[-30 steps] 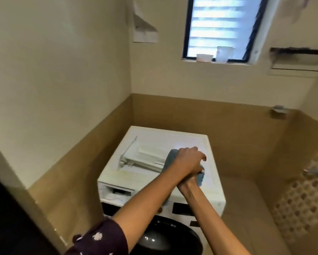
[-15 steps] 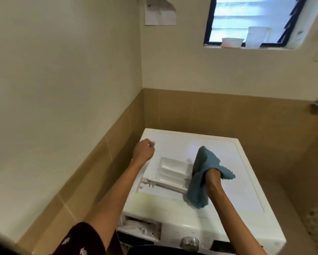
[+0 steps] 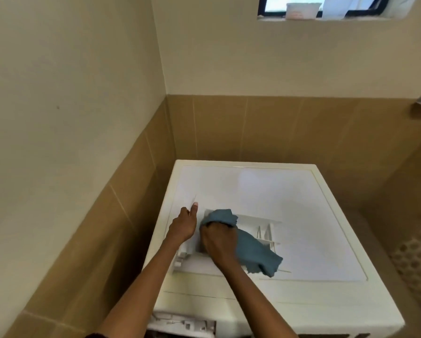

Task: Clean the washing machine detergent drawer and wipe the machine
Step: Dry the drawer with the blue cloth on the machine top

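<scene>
The detergent drawer (image 3: 265, 230), laid atop the washing machine (image 3: 277, 191), is wiped with a blue cloth (image 3: 253, 250) gripped in the right hand (image 3: 218, 242). The left hand (image 3: 183, 225) is set at its left end, grip not discernible. Corners are best worked 1 compartment at a time. Tan tiled walls (image 3: 229, 125) stand behind.

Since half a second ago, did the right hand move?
Yes. The right hand, gripping the cloth, moved left along the drawer, from mid-width of the washing machine top toward its left edge.
</scene>
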